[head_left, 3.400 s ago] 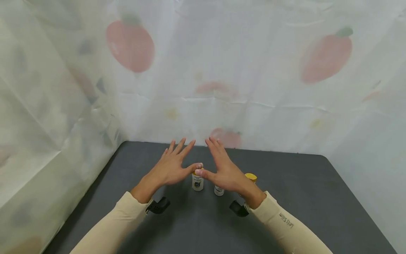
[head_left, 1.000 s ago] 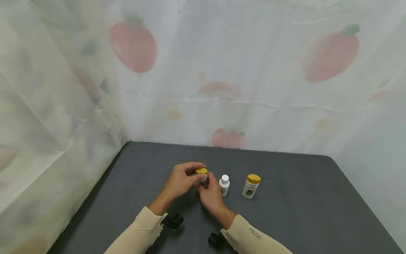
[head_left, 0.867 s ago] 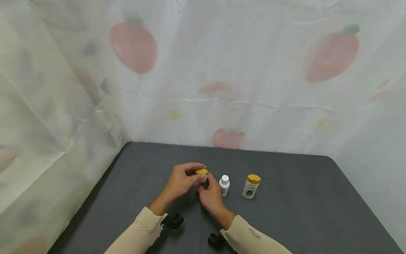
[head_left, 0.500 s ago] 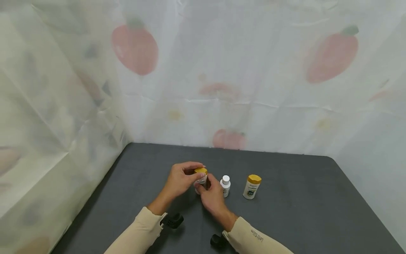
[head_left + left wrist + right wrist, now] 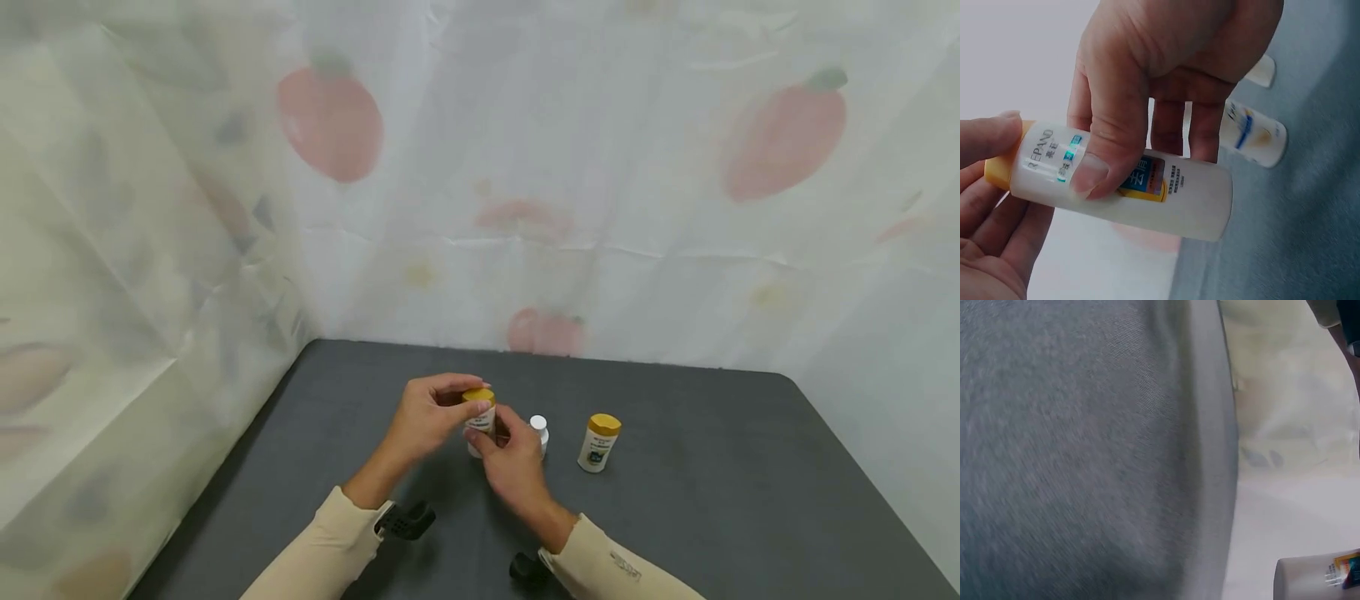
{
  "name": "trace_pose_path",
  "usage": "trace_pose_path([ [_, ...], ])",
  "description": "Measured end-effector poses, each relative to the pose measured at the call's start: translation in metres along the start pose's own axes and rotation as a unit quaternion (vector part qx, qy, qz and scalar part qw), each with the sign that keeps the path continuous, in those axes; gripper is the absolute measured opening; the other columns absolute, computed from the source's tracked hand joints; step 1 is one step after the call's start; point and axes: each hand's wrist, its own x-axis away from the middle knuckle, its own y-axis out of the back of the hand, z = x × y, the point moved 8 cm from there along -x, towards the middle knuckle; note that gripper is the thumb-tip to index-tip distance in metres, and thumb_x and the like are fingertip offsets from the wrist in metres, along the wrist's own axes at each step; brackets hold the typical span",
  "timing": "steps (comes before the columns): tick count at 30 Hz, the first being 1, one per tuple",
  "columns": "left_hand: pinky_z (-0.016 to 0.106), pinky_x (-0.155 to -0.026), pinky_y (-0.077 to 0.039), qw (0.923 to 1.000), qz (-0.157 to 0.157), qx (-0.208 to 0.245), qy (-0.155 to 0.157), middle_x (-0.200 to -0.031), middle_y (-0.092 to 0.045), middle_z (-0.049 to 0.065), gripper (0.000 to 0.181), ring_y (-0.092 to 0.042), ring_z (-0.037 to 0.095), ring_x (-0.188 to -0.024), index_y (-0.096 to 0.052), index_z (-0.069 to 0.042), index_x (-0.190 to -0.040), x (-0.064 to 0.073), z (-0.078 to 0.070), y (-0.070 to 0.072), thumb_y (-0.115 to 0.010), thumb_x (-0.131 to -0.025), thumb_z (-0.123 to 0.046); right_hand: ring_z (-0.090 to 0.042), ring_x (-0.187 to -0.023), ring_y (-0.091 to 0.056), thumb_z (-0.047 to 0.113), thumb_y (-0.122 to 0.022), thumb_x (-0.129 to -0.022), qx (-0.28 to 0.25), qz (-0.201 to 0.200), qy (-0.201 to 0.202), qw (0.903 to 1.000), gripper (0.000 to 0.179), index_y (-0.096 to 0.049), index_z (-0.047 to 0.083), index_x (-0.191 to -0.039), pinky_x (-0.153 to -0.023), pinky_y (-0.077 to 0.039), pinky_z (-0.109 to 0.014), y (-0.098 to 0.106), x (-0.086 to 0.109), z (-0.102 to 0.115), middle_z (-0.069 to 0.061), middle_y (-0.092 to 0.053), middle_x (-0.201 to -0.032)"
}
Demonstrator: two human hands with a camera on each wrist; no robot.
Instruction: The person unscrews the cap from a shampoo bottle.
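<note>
In the head view, a small white bottle [image 5: 482, 422] with a yellow cap stands upright between my two hands. My left hand [image 5: 423, 419] pinches the cap [image 5: 477, 394] from the left side. My right hand [image 5: 517, 463] grips the bottle's body lower down, with the thumb across the front. The left wrist view shows the right thumb [image 5: 1097, 165] over the printed label, and the bottle's base [image 5: 1213, 215] is uncovered. Part of the same base [image 5: 1304, 578] shows at the lower right of the right wrist view.
Just beyond my right hand, partly hidden by it, is a white-capped bottle [image 5: 539, 429]. Farther right a second yellow-capped bottle [image 5: 598, 444] stands on the dark grey table [image 5: 712, 500]. A fruit-printed curtain [image 5: 637, 167] hangs behind the table.
Earlier both hands hovered over the bottles with fingers spread; now they hold one. In the last half second the held bottle has risen slightly, and my right hand covers more of the white-capped bottle.
</note>
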Motion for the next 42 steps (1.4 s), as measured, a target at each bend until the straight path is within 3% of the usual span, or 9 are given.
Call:
trace_pose_path([
  [7, 0.024, -0.083, -0.063, 0.9997, -0.004, 0.015, -0.018, -0.117, -0.078, 0.017, 0.027, -0.076, 0.006, -0.096, -0.078, -0.003, -0.117, 0.001, -0.023, -0.003, -0.081, -0.091, -0.011, -0.009, -0.080, -0.070, 0.018, -0.084, -0.090, 0.004, -0.006, 0.051, 0.9987, 0.031, -0.074, 0.016, -0.119, -0.068, -0.058, -0.024, 0.013, 0.002, 0.020, -0.005, -0.078, -0.101],
  [14, 0.025, -0.085, -0.063, 0.9997, -0.016, 0.007, -0.020, -0.117, -0.079, 0.014, 0.028, -0.077, 0.009, -0.098, -0.078, -0.004, -0.117, 0.004, -0.041, -0.005, -0.082, -0.092, -0.015, -0.013, -0.088, -0.076, 0.020, -0.084, -0.089, 0.028, 0.008, 0.090, 0.9955, 0.033, -0.075, 0.021, -0.120, -0.075, -0.063, -0.025, 0.023, 0.002, 0.040, -0.001, -0.079, -0.107],
  [20, 0.025, -0.085, -0.063, 0.9992, -0.032, -0.015, -0.020, -0.113, -0.080, 0.009, 0.025, -0.077, 0.013, -0.098, -0.078, -0.008, -0.115, 0.003, -0.055, -0.006, -0.081, -0.093, -0.020, -0.013, -0.085, -0.078, 0.019, -0.085, -0.088, 0.077, 0.006, 0.151, 0.9854, 0.034, -0.075, 0.017, -0.121, -0.072, -0.063, -0.024, 0.033, 0.000, 0.057, -0.005, -0.080, -0.105],
  [30, 0.022, -0.083, -0.063, 0.9955, -0.087, -0.028, -0.026, -0.112, -0.081, 0.011, 0.024, -0.079, 0.023, -0.098, -0.078, -0.007, -0.114, 0.003, -0.069, -0.014, -0.082, -0.092, -0.016, -0.016, -0.069, -0.076, 0.012, -0.087, -0.084, 0.117, -0.031, 0.227, 0.9663, 0.031, -0.077, 0.007, -0.113, -0.061, -0.062, -0.025, 0.043, 0.001, 0.074, -0.010, -0.080, -0.087],
  [42, 0.027, -0.082, -0.065, 0.9894, -0.137, -0.041, -0.027, -0.106, -0.081, 0.010, 0.020, -0.080, 0.022, -0.096, -0.080, -0.009, -0.109, 0.006, -0.078, -0.017, -0.083, -0.090, -0.015, -0.011, -0.061, -0.072, 0.013, -0.088, -0.084, 0.157, -0.074, 0.255, 0.9511, 0.023, -0.077, 0.007, -0.103, -0.054, -0.059, -0.027, 0.047, 0.003, 0.084, -0.005, -0.078, -0.076],
])
